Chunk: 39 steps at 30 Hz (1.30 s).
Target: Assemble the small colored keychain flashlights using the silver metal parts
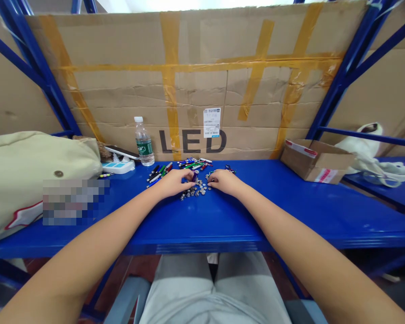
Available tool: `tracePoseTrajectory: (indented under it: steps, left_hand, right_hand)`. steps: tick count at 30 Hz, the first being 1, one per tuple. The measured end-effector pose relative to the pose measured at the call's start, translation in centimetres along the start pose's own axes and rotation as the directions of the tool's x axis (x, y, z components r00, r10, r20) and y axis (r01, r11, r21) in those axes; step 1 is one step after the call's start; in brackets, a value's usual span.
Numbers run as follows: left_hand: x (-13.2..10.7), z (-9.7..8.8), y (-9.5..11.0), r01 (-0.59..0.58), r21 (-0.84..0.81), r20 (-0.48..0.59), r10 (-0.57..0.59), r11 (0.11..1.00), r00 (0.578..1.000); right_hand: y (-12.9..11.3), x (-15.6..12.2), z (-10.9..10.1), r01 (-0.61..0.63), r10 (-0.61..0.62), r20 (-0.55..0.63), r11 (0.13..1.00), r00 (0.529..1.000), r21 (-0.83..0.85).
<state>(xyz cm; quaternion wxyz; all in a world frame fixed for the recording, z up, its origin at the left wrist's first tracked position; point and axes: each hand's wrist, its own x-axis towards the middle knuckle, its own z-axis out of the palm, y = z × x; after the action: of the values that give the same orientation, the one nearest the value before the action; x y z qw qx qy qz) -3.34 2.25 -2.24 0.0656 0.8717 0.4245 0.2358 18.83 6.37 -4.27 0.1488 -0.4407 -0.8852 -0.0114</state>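
My left hand (176, 182) is closed with thumb and fingers around a small purple metal tube (195, 176), held upright over the table. Close to it, my right hand (224, 181) has its fingertips pinched together at the edge of a scatter of small silver discs (202, 186); whether a disc is between them is too small to tell. Several small shiny metal pieces (189, 193) lie just in front of the discs. Behind my hands is a heap of coloured metal tubes (194, 163), and more of these tubes (160, 173) lie to the left of it.
The blue table (202, 225) backs onto a taped cardboard sheet (128, 99). A water bottle (144, 143), a white power strip (118, 167) and a cream bag (37, 171) stand at the left. An open cardboard box (317, 159) sits at the right, beside blue shelf posts.
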Motion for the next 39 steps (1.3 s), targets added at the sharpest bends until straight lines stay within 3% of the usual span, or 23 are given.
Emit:
tracePoseTrajectory:
  steps: [9,31,39]
  left_hand:
    - [0.0,0.0,0.0,0.004,-0.007,0.022,-0.004,1.000,1.000]
    - [0.1,0.2,0.2,-0.011,0.001,0.071,0.011,1.000,0.997]
    - [0.2,0.3,-0.1,-0.029,0.006,0.071,0.028,1.000,0.997]
  right_hand:
    - [0.2,0.7,0.5,-0.124,0.120,0.058,0.990,0.991,0.065]
    - [0.6,1.1,0.4,0.005,-0.010,0.149,0.999,0.989,0.032]
    - [0.2,0.1,-0.5,-0.009,0.001,0.096,0.996,0.995,0.083]
